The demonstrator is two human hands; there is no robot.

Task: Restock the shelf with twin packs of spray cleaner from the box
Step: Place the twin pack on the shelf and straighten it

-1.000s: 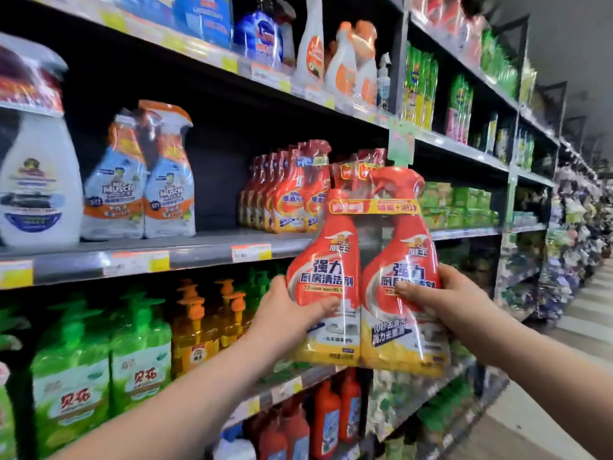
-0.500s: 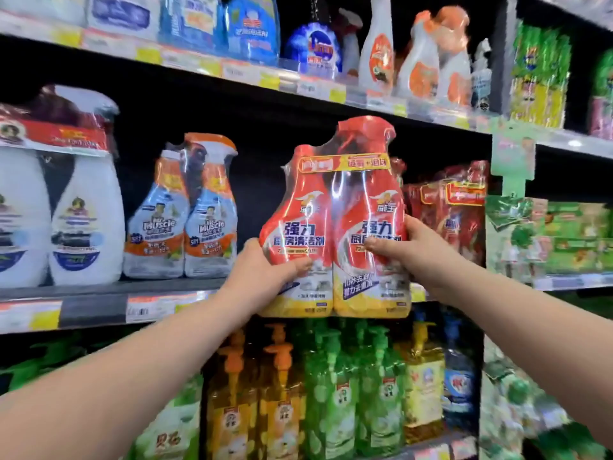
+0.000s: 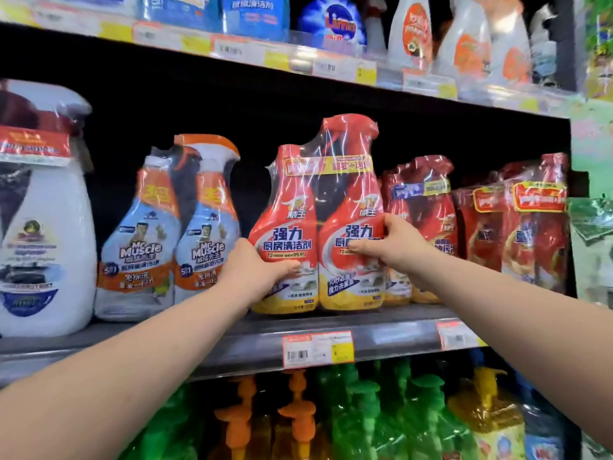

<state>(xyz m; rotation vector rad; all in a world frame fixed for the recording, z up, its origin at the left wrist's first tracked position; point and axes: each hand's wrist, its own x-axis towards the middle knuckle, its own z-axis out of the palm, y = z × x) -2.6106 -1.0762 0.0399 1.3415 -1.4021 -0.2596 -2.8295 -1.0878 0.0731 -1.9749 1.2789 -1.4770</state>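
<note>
Shelf: a grey store shelf stocked with cleaners is seen spanning the frame.
Red packs: ranged at 3 o'clock of the held pack, partly hidden by the right arm.
Twin pack: two red spray bottles in film, held upright at centre, base at the shelf's front edge.
Blue pack: stood just beside it at 9 o'clock.
Left grip: curled round the pack's lower left side.
Right grip: closed round the right bottle's waist.
Price tag: fixed at 6 o'clock.

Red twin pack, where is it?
Head view, centre: the red twin pack stands on the middle shelf, held by left hand and right hand, Mr Muscle pack to its left, other red packs right.
</note>
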